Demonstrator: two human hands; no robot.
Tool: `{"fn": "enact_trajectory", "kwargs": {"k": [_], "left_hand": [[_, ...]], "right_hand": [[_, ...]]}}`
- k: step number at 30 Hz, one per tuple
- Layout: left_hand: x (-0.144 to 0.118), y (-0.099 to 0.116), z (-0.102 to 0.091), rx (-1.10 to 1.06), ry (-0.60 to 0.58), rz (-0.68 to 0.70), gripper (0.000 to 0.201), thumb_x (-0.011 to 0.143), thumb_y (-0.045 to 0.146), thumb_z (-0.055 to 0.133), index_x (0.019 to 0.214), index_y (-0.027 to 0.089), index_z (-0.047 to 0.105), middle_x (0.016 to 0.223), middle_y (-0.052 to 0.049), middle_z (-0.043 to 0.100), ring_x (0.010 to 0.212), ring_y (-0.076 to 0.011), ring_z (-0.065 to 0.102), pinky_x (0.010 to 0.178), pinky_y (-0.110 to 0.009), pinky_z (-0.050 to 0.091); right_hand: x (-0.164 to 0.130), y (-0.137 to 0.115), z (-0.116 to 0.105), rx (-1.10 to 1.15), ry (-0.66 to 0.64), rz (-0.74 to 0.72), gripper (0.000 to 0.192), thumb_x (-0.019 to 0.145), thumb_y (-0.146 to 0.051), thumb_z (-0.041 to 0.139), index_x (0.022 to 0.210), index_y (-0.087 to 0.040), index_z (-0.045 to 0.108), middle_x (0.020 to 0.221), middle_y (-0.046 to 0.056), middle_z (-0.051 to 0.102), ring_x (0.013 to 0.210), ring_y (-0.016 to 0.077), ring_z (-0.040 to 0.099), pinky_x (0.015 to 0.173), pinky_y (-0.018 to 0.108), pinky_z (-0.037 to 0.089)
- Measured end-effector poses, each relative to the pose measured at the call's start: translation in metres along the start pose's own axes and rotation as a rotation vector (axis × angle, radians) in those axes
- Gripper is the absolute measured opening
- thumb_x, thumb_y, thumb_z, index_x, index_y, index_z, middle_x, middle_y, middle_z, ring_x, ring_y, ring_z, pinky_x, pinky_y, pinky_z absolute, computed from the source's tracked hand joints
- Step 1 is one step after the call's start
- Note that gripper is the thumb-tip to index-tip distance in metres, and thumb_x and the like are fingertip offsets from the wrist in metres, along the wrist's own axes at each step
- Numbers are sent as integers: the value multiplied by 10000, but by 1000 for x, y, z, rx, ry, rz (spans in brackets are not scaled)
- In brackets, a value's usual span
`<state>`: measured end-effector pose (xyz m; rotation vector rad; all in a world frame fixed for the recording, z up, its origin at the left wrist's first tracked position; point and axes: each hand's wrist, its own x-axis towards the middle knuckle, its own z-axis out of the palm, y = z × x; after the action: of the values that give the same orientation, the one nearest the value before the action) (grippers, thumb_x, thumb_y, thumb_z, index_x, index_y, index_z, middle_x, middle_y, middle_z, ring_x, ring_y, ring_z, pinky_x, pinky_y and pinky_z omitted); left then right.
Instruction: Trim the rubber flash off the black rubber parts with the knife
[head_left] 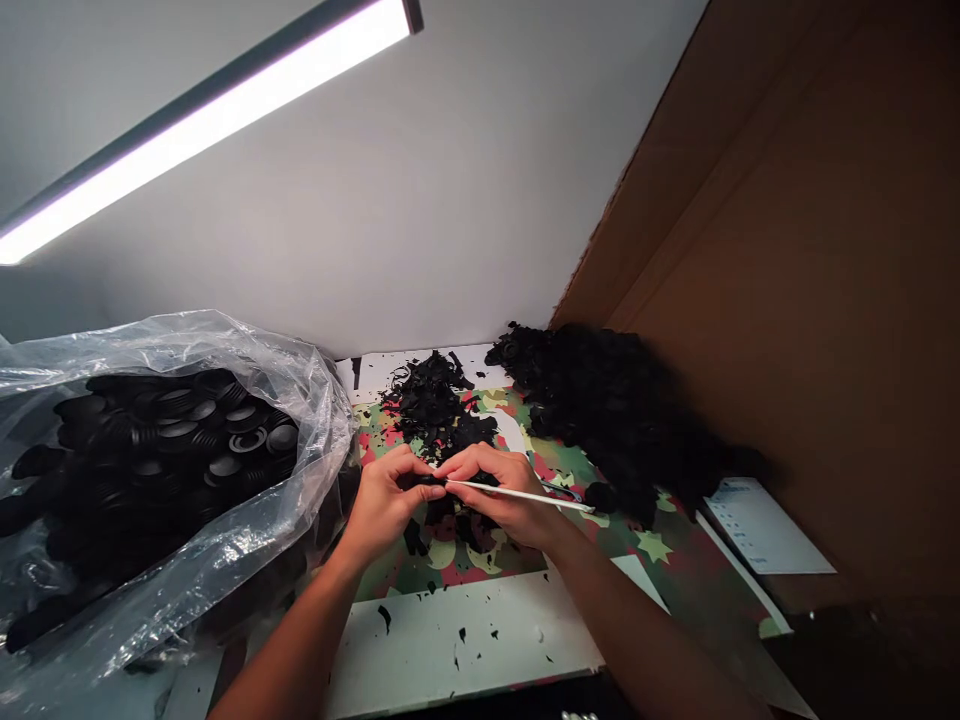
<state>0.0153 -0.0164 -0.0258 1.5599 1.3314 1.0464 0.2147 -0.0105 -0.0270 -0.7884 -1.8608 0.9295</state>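
Above the middle of the worktop, my left hand [391, 498] pinches a small black part [429, 480], mostly hidden by the fingers. My right hand [508, 492] is closed round a thin white stick-like tool [536, 495], whose back end points to the right. The tool's front end meets the black part between my fingertips; the exact contact is too small to make out. Beneath and beyond both hands lie black scraps [433, 400] on a camouflage-patterned mat [517, 560].
On the left, an open clear plastic bag [322, 440] holds several black ribbed round parts [176, 430]. A large black heap [600, 400] lies at the right against a brown cardboard panel [787, 300]. A white printed paper [769, 530] is beside it. Overhead hangs a tube light [217, 120].
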Motion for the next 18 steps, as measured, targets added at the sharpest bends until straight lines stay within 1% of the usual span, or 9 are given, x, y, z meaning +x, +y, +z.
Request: {"fn": "enact_trajectory", "kwargs": {"k": [4,10,18], "left_hand": [[0,2,-1,11,4,20,187,654,346,850,641,191,746,624,16,562,619,-145,495,606,-266,372],[1,1,-2,7,-2,35,226,657,393,851,643,194,745,612,15,570,610,-148,502,597,-266,382],[0,2,-2,8,-17,32,268,657,441,851,645,194,746,608,15,568,618,-151,503,607,-268,391]], "right_hand": [[0,0,0,8,-10,9,146,946,-258,626,823,-231,700,1046,44,787,933,213,725,867,368,513],[0,1,0,-35,-10,4,182,954,-307,624,809,-238,710,967,51,796,882,216,719,831,375,533],[-2,4,-1,-56,-10,0,155,954,-296,629,834,-251,715,980,40,796,889,218,709,815,374,540]]}}
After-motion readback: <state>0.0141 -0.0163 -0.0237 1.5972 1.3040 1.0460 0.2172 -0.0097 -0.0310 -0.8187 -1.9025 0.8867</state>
